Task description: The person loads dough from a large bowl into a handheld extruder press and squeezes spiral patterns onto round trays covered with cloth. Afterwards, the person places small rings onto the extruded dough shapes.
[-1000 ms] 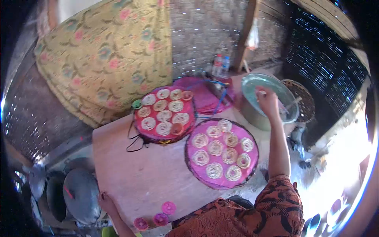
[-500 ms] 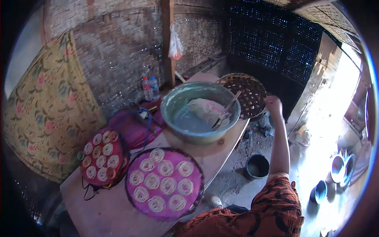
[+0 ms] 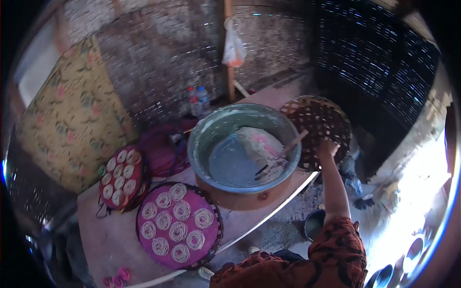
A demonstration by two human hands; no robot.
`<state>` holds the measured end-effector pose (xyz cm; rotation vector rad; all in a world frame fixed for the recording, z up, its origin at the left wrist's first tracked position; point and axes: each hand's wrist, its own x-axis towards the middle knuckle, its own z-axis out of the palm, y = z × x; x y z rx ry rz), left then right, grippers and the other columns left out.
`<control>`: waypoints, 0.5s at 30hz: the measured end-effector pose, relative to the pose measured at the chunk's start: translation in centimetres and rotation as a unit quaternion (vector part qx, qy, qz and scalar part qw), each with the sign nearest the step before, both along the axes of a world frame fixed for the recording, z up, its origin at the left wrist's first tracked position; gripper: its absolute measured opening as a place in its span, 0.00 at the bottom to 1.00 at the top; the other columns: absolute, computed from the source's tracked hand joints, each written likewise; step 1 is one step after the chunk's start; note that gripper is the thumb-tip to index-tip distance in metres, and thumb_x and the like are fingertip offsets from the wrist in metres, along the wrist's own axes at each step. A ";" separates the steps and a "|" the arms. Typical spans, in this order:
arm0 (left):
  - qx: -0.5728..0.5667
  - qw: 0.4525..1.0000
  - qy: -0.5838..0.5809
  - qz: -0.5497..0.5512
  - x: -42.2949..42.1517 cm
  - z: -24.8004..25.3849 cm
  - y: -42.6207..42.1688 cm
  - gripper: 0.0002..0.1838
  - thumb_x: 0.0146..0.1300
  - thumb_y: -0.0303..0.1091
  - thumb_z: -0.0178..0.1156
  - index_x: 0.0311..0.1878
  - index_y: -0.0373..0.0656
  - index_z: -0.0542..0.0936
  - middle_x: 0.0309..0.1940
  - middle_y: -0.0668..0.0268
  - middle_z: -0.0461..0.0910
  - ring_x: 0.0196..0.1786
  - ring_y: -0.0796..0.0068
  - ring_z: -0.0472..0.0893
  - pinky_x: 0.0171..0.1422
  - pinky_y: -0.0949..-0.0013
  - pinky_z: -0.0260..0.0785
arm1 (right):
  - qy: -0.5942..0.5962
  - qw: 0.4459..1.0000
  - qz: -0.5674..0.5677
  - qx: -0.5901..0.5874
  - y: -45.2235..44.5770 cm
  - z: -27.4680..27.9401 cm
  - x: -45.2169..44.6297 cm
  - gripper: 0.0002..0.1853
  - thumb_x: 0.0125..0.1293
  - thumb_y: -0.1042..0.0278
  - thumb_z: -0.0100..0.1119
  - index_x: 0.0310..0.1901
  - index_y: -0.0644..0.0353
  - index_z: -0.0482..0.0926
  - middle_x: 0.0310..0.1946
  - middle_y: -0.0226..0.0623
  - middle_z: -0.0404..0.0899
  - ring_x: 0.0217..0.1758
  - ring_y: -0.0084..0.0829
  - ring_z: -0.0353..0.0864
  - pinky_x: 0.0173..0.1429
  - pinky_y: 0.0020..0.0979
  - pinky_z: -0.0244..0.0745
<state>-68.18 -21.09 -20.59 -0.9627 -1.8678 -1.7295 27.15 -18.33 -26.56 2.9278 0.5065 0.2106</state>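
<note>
My right hand [image 3: 328,148] is at the dark, open-woven bamboo tray [image 3: 314,113], its fingers curled against the weave near the right side. The fingertips are small and partly hidden there. My left hand is out of view. Left of the tray stands a big green basin [image 3: 204,129], with a large pale lump of dough [image 3: 261,141] streaked with pink inside. A wooden-handled tool [image 3: 295,140] leans on the basin's right rim, its dark end in the dough.
A round pink-covered tray [image 3: 189,218] carries several coiled noodle-like rounds; a smaller red tray [image 3: 126,165] beside it holds more. Two bottles [image 3: 198,100] stand by the wall. A dark bucket [image 3: 314,223] sits on the floor beyond the table edge [image 3: 269,211].
My right hand has come down and inward from beside the bamboo tray onto it. The camera view has shifted, and small pink items now show at the table's lower left.
</note>
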 end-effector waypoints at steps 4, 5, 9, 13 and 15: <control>0.051 0.995 -0.087 -0.021 -10.3 -7.1 -2.2 0.20 0.65 0.42 0.56 0.51 0.37 0.78 0.40 0.56 0.81 0.37 0.65 0.79 0.43 0.65 0.73 | -0.008 1.000 0.002 0.027 0.3 -0.5 0.4 0.24 0.56 0.53 0.59 0.53 0.54 0.73 0.49 0.41 0.79 0.51 0.39 0.80 0.50 0.47 0.75; 0.035 0.999 -0.020 -0.022 -7.9 -6.2 -3.5 0.20 0.65 0.44 0.56 0.52 0.38 0.78 0.42 0.57 0.81 0.38 0.66 0.80 0.43 0.64 0.74 | -0.007 0.999 0.022 0.023 0.0 -0.7 0.9 0.24 0.56 0.53 0.59 0.53 0.54 0.73 0.49 0.41 0.79 0.51 0.39 0.80 0.50 0.47 0.75; -0.078 0.995 0.021 0.059 -3.4 -4.2 -5.2 0.15 0.67 0.34 0.51 0.53 0.35 0.75 0.51 0.56 0.76 0.48 0.64 0.78 0.52 0.67 0.72 | -0.013 0.993 0.114 0.028 -0.5 0.7 1.4 0.37 0.48 0.43 0.67 0.52 0.65 0.71 0.41 0.46 0.81 0.44 0.43 0.82 0.45 0.39 0.80; -0.021 0.999 -0.012 -0.030 -8.3 -7.8 -3.0 0.19 0.67 0.41 0.51 0.55 0.39 0.74 0.51 0.56 0.77 0.51 0.65 0.77 0.61 0.65 0.61 | -0.079 0.990 0.091 0.078 -3.2 5.0 1.5 0.37 0.47 0.44 0.68 0.50 0.66 0.72 0.39 0.49 0.81 0.45 0.44 0.82 0.47 0.39 0.79; -0.012 0.999 -0.008 -0.044 -12.0 -9.4 -2.8 0.23 0.67 0.48 0.50 0.59 0.44 0.73 0.53 0.56 0.77 0.52 0.66 0.76 0.71 0.63 0.50 | -0.116 0.985 0.075 0.104 -3.6 5.6 1.3 0.37 0.48 0.43 0.68 0.51 0.65 0.71 0.41 0.50 0.81 0.46 0.44 0.82 0.48 0.38 0.79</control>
